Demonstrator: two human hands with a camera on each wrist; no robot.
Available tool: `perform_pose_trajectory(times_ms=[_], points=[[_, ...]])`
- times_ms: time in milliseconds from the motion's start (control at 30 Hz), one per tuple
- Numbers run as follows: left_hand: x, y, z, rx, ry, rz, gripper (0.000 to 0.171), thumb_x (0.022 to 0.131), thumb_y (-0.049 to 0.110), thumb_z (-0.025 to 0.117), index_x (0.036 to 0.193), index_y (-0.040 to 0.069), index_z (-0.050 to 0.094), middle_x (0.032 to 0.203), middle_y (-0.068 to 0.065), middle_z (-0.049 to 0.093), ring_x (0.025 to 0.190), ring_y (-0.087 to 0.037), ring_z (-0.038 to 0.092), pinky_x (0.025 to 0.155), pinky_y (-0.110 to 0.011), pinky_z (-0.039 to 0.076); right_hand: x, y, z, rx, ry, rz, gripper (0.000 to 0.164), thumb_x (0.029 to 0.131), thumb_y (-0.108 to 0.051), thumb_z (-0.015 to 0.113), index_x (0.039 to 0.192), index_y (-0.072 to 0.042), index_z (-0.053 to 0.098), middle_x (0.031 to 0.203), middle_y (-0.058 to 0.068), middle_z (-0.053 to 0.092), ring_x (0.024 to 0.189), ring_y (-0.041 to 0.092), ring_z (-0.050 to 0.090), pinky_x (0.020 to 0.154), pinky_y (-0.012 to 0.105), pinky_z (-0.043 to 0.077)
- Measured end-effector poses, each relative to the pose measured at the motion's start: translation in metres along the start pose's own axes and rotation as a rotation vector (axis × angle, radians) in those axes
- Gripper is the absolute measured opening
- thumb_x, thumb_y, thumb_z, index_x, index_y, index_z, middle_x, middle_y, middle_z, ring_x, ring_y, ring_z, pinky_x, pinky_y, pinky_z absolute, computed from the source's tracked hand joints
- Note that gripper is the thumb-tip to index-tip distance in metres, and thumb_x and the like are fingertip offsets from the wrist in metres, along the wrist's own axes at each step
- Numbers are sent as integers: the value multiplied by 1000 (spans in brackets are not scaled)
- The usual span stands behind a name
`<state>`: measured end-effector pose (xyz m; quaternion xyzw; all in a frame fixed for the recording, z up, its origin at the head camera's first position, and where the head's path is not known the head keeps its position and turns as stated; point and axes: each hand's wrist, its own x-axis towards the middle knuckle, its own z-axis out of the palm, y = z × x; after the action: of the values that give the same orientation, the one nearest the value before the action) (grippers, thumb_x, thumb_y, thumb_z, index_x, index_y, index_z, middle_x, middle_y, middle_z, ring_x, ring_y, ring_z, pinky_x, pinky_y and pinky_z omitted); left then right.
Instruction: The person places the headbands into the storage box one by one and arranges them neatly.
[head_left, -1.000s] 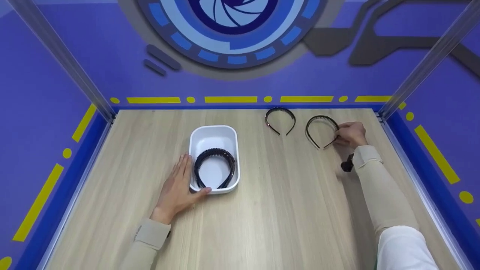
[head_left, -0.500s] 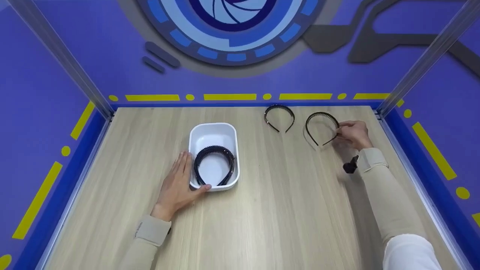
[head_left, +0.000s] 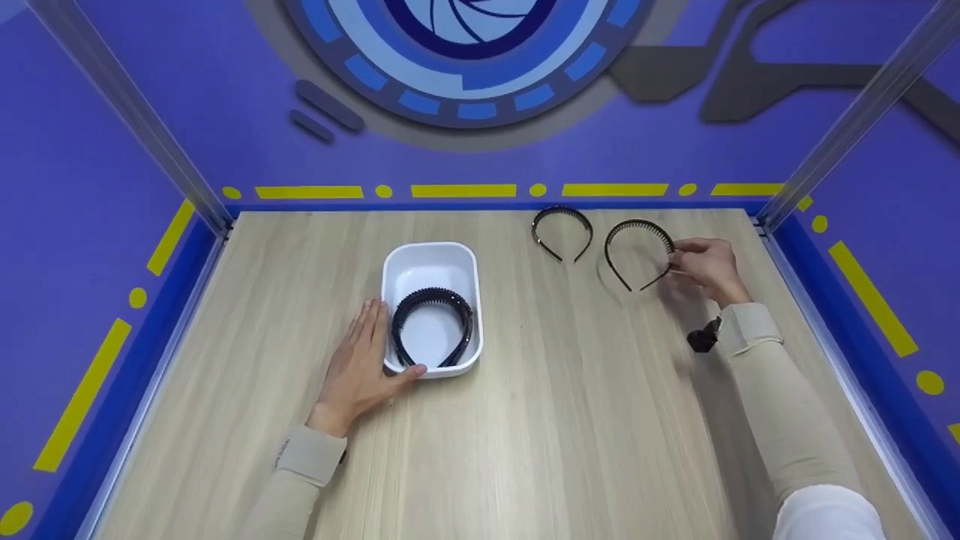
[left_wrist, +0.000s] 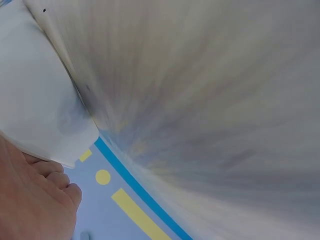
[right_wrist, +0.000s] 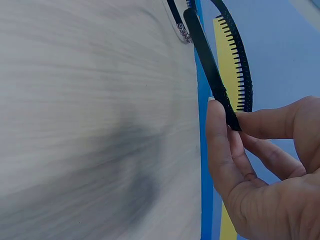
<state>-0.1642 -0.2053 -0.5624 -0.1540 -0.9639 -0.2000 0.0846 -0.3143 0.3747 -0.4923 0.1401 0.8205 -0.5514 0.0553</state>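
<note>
My right hand (head_left: 709, 266) pinches one side of a black toothed headband (head_left: 637, 225) between thumb and fingers, at the back right of the table. The right wrist view shows the grip on the headband (right_wrist: 207, 55) closely, with its comb teeth facing inward. My left hand (head_left: 360, 367) lies with fingers extended along the left side of a white plastic tub (head_left: 431, 251), thumb at its near rim. Several black headbands (head_left: 433, 294) lie stacked inside. In the left wrist view, the tub (left_wrist: 45, 90) appears above the curled-looking fingers of my left hand (left_wrist: 40, 195).
Another black headband (head_left: 562, 212), with small shiny bits on one side, lies near the table's back edge, left of the held one. Blue-purple panels (head_left: 480, 169) with yellow markings enclose the wooden table (head_left: 525, 420) at the back and sides.
The held headband has risen off the table and shifted slightly left, its shadow now apart from it. My left hand has stayed at the tub.
</note>
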Motion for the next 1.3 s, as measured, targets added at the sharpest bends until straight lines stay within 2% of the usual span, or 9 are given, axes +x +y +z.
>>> perform_pose_trajectory(times_ms=[100, 367, 533, 800, 1033, 1300], points=[[0, 0, 0, -1, -1, 0, 125, 87, 76, 69, 167, -6, 19, 176, -25, 19, 165, -38, 17, 136, -49, 18, -3, -2, 3, 5, -9, -14, 49, 105, -8, 63, 151, 7, 54, 128, 22, 62, 84, 7, 74, 85, 29, 67], [0, 0, -1, -5, -11, 4, 125, 87, 74, 70, 167, -7, 19, 176, -25, 18, 166, -37, 15, 137, -47, 16, -11, -5, 8, 24, -30, -23, 51, 105, -9, 62, 153, 8, 51, 136, 25, 59, 92, 10, 74, 95, 35, 66], [0, 1, -1, -9, -16, -1, 125, 88, 75, 70, 167, -6, 18, 177, -24, 17, 166, -36, 14, 137, -46, 15, -14, -6, 11, 43, -40, -3, 51, 105, -9, 61, 154, 6, 51, 135, 22, 58, 93, 9, 73, 94, 33, 65], [1, 1, 0, -13, -10, -3, 125, 88, 75, 70, 167, -6, 18, 177, -24, 16, 166, -37, 14, 137, -47, 15, -18, -10, 15, 56, -59, -17, 50, 106, -7, 61, 153, 7, 52, 129, 19, 61, 89, 7, 74, 94, 33, 65], [-1, 0, 1, -10, -13, -2, 125, 88, 76, 69, 167, -6, 18, 177, -24, 16, 166, -37, 14, 137, -48, 16, -20, -10, 20, 72, -79, -18, 50, 107, -7, 57, 155, 6, 50, 139, 24, 56, 95, 10, 74, 97, 34, 64], [0, 0, 1, 1, -5, 1, 125, 87, 77, 68, 167, -7, 19, 176, -25, 18, 166, -38, 16, 137, -48, 18, -25, -13, 28, 111, -108, -42, 49, 108, -6, 57, 154, 9, 49, 129, 18, 60, 95, 10, 74, 93, 32, 65]])
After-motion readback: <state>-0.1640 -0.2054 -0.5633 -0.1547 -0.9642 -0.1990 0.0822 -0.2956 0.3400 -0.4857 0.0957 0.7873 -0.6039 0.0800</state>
